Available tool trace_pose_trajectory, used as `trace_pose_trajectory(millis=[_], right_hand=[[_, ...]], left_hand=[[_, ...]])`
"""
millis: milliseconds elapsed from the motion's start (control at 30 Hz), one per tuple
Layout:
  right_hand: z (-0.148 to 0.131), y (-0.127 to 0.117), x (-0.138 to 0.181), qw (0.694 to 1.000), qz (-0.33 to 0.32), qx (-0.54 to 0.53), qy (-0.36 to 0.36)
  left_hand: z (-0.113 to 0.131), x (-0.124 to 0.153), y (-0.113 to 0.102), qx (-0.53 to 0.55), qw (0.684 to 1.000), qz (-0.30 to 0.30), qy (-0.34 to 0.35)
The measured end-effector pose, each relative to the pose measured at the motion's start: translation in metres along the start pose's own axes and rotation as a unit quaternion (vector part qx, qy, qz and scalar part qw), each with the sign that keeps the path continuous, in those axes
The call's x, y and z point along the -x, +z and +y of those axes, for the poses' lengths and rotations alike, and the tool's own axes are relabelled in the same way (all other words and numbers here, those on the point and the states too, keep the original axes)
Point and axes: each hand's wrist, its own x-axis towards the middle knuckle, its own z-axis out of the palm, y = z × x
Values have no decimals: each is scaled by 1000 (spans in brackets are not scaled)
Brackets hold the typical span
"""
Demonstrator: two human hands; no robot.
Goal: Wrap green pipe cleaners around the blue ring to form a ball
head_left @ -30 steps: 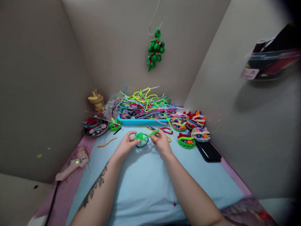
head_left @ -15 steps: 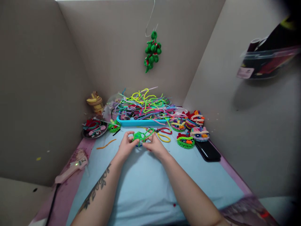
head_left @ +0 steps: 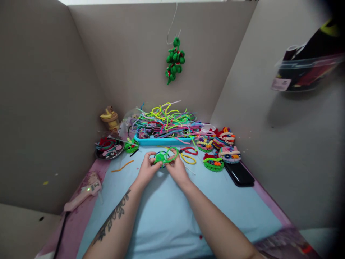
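Between my hands, above the light blue cloth, is a green pipe-cleaner piece with some blue along its edge. A loop of green pipe cleaner curves off its right side. My left hand pinches the piece from the left, thumb in front. My right hand is closed on its right side by the loop; some fingertips are hidden behind it. Just beyond my right hand lie pliers with red and yellow handles.
A blue tray heaped with pipe cleaners stands at the back. Finished pipe-cleaner faces and a black phone lie at right. A glue gun, a metal bowl and an orange pipe cleaner are at left.
The green piece has turned between my fingers, so more of its round face and blue edge shows. The loop looks wider and shifted slightly right. The view has tilted a little.
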Motion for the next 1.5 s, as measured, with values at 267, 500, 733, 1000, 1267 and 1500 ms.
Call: trace_pose_trajectory(millis=[267,500,733,1000,1267,1500], right_hand=[[-1,1,1,998,10,-52,21],[-12,0,4,964,-93,-210,137],[-30,-15,14,835,-532,-107,92],[-17,-15,-1,977,-191,-71,60],[-20,-7,1,995,3,64,-83],[-23,-10,1,983,43,118,-136]], left_hand=[[-1,0,0,-11,1000,27,-1],[0,-3,-6,-2,992,123,42],[4,-5,-14,29,980,193,44],[3,-3,-9,11,989,149,6],[-4,2,3,16,998,53,-7],[0,5,6,3,1000,25,-9]])
